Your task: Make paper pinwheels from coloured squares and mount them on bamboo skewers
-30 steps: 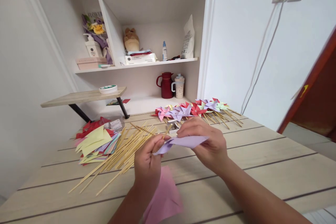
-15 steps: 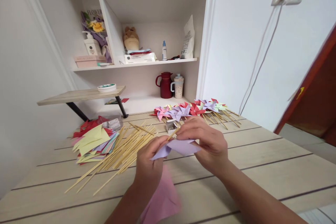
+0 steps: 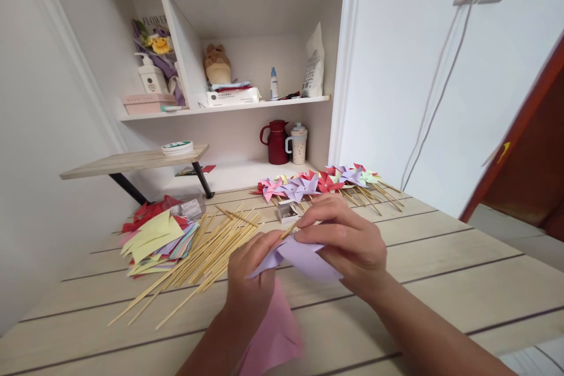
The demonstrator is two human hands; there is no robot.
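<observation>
Hands meet over the middle of the wooden table (image 3: 440,258) in the head view, both pinched on one lilac paper square (image 3: 304,258). My left hand (image 3: 253,282) is closed on the sheet's left corner and, as far as I can tell, also grips a thin bamboo stick (image 3: 288,229) whose tip pokes up between the thumbs. My right hand (image 3: 352,244) is closed over the sheet's upper edge, fingers curled down onto the paper. A pink sheet (image 3: 275,335) lies on the table just under the left wrist. To the left sits a loose heap of bamboo sticks (image 3: 198,258), beside a stack of coloured paper (image 3: 154,235). Beyond the hands lies a row of finished pinwheels (image 3: 321,182), with a small box (image 3: 287,210) near them.

I judge this to be the folding step, corners being drawn to the centre at the stick. A next move would call for a steady pinch so the gathered corners do not spring back
</observation>
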